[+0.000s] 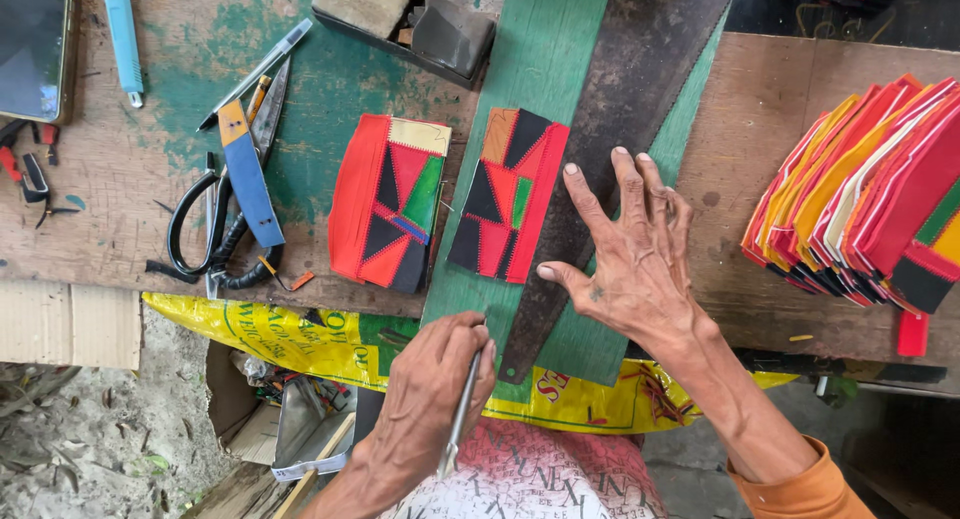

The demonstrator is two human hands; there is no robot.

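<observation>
My right hand [625, 249] lies flat, fingers spread, on a long dark saw blade [630, 99] that runs diagonally across a green board [540, 59]. Just left of the blade, on the board, lies a patchwork piece [508, 194] in red, black, orange and green; my thumb reaches toward its lower edge. My left hand [430, 409] is closed on a thin metal cutting tool [462, 409], held upright near the board's near edge, below the piece. A second patchwork piece [390, 204] lies to the left on the worn wooden bench [120, 169].
A fanned stack of colourful pieces [870, 199] fills the right of the bench. Black-handled scissors [215, 234], a blue utility knife [250, 184] and a light blue cutter [122, 34] lie at left. A dark tray with blocks [410, 19] sits at the back. A yellow sack [300, 339] hangs off the front edge.
</observation>
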